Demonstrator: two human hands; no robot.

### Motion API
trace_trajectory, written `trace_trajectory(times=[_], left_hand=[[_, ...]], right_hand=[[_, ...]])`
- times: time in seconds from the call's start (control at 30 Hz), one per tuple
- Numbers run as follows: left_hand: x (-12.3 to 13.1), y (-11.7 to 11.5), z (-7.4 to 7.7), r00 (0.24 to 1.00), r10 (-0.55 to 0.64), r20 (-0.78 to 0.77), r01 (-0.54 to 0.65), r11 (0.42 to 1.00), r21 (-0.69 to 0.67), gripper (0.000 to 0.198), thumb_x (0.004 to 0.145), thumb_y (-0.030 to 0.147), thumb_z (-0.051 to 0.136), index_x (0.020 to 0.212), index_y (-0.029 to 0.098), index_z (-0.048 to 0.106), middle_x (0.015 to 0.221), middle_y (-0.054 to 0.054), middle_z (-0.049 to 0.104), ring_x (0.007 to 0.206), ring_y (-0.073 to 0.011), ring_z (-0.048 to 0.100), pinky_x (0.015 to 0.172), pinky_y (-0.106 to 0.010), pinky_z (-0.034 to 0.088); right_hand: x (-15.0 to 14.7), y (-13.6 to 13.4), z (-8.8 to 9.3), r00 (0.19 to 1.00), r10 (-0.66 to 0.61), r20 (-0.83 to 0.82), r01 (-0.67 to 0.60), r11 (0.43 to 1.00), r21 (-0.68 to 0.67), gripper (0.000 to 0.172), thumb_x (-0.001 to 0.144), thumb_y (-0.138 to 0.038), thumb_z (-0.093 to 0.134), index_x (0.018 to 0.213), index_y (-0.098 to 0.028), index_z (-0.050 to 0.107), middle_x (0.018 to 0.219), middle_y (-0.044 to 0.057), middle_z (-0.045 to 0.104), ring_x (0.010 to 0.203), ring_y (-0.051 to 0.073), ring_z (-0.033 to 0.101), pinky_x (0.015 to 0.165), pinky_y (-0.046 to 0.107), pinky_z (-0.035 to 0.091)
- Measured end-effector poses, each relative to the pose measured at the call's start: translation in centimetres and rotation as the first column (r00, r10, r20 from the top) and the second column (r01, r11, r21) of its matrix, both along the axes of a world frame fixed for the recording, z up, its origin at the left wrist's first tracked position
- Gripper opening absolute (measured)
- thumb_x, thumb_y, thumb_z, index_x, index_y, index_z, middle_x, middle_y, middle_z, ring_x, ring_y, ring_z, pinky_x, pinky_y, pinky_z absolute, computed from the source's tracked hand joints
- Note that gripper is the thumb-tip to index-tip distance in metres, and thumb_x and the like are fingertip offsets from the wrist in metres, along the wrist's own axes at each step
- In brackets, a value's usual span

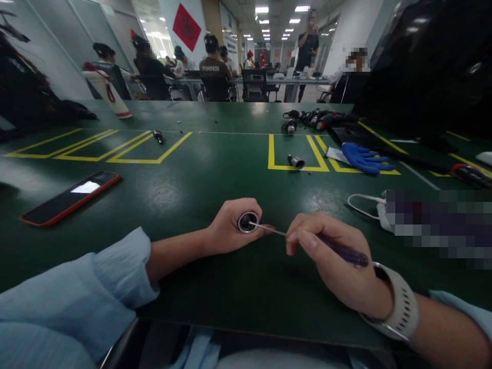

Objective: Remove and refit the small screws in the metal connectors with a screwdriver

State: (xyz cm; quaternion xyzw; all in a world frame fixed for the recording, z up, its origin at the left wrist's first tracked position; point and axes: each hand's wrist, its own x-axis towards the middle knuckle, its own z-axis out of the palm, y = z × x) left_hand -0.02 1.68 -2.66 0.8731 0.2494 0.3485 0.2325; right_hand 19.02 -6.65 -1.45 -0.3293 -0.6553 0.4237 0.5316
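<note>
My left hand is closed around a small round metal part, its open end facing up towards me. My right hand pinches a thin screwdriver with a dark purple handle. The screwdriver's metal tip reaches into the open end of the part. Both hands rest low over the dark green table near its front edge. A pale watch sits on my right wrist.
A red-cased phone lies at the left. Beyond lie a small metal cylinder in a yellow-marked box, a blue glove, a white cable, dark tools and another small part. Several people sit at far tables.
</note>
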Motion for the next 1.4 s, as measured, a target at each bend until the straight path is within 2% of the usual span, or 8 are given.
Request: trace_trajectory(times=[0.27,0.37,0.53,0.77,0.93,1.07,1.27,1.4], left_hand=[[-0.1,0.0,0.2,0.998,-0.039,0.045,0.043,0.994,-0.098,0.030,0.066,0.029,0.076,0.067,0.015,0.050,0.066,0.003,0.053,0.056,-0.0082,0.048,0.052,-0.020,0.038],[-0.1,0.1,0.3,0.997,-0.066,0.026,0.069,0.991,-0.111,0.025,0.073,0.032,0.069,0.072,0.015,0.051,0.070,0.000,0.054,0.060,-0.0103,0.049,0.055,-0.023,0.041],[-0.3,1.5,0.1,0.992,0.081,-0.098,-0.085,0.995,-0.044,0.021,0.088,0.032,0.046,0.077,0.016,0.052,0.072,-0.001,0.053,0.064,-0.0120,0.049,0.058,-0.024,0.041],[0.5,6.8,-0.9,0.922,0.338,-0.189,-0.323,0.941,0.106,0.029,0.091,0.037,0.036,0.087,0.016,0.056,0.085,-0.006,0.060,0.080,-0.0191,0.055,0.074,-0.034,0.044],[3.1,10.1,-1.2,0.877,0.421,-0.231,-0.374,0.900,0.223,0.024,0.091,0.033,0.038,0.090,0.018,0.057,0.092,-0.006,0.061,0.089,-0.0214,0.055,0.086,-0.041,0.039],[5.7,12.3,-1.3,0.852,0.449,-0.270,-0.379,0.884,0.275,0.022,0.090,0.033,0.041,0.091,0.019,0.059,0.094,-0.006,0.061,0.092,-0.0244,0.054,0.085,-0.044,0.039],[8.7,14.7,-1.4,0.838,0.425,-0.342,-0.321,0.891,0.320,0.020,0.090,0.032,0.046,0.096,0.019,0.060,0.100,-0.007,0.062,0.100,-0.0245,0.054,0.084,-0.043,0.044],[9.8,15.7,-1.6,0.842,0.372,-0.390,-0.249,0.910,0.330,0.029,0.089,0.031,0.052,0.112,0.015,0.056,0.114,-0.009,0.058,0.099,-0.0211,0.058,0.084,-0.042,0.050]], right_hand=[[-0.1,0.1,0.0,0.992,-0.124,0.002,0.123,0.992,0.024,0.012,0.089,-0.024,0.053,0.082,-0.022,0.062,0.077,0.002,0.061,0.074,0.017,0.057,0.067,0.033,0.043],[0.1,0.3,0.3,0.980,-0.193,0.053,0.189,0.979,0.073,0.011,0.089,-0.023,0.053,0.084,-0.023,0.063,0.079,0.001,0.062,0.076,0.016,0.058,0.069,0.031,0.043],[0.0,1.2,0.7,0.955,-0.279,0.098,0.276,0.960,0.041,0.017,0.090,-0.031,0.051,0.082,-0.021,0.062,0.078,0.002,0.060,0.074,0.016,0.055,0.065,0.028,0.043],[-0.5,3.8,-0.2,0.916,-0.372,0.148,0.378,0.926,-0.015,0.027,0.088,-0.041,0.051,0.079,-0.018,0.060,0.074,0.003,0.059,0.068,0.016,0.054,0.059,0.027,0.043],[0.0,6.1,-1.6,0.792,-0.444,0.419,0.477,0.878,0.028,0.011,0.083,-0.023,0.052,0.085,-0.016,0.060,0.084,0.005,0.064,0.082,0.019,0.061,0.073,0.029,0.048],[1.0,7.6,-2.7,0.708,-0.453,0.541,0.473,0.874,0.112,0.018,0.076,-0.011,0.051,0.088,-0.015,0.062,0.091,0.007,0.065,0.088,0.022,0.060,0.080,0.033,0.047],[1.5,8.0,-2.9,0.539,-0.457,0.707,0.420,0.874,0.245,0.019,0.075,-0.009,0.050,0.087,-0.015,0.063,0.092,0.010,0.064,0.089,0.025,0.057,0.080,0.037,0.044],[1.0,7.6,-2.7,0.440,-0.468,0.766,0.384,0.870,0.310,0.018,0.075,-0.011,0.051,0.089,-0.015,0.063,0.093,0.010,0.063,0.089,0.026,0.055,0.080,0.039,0.043]])
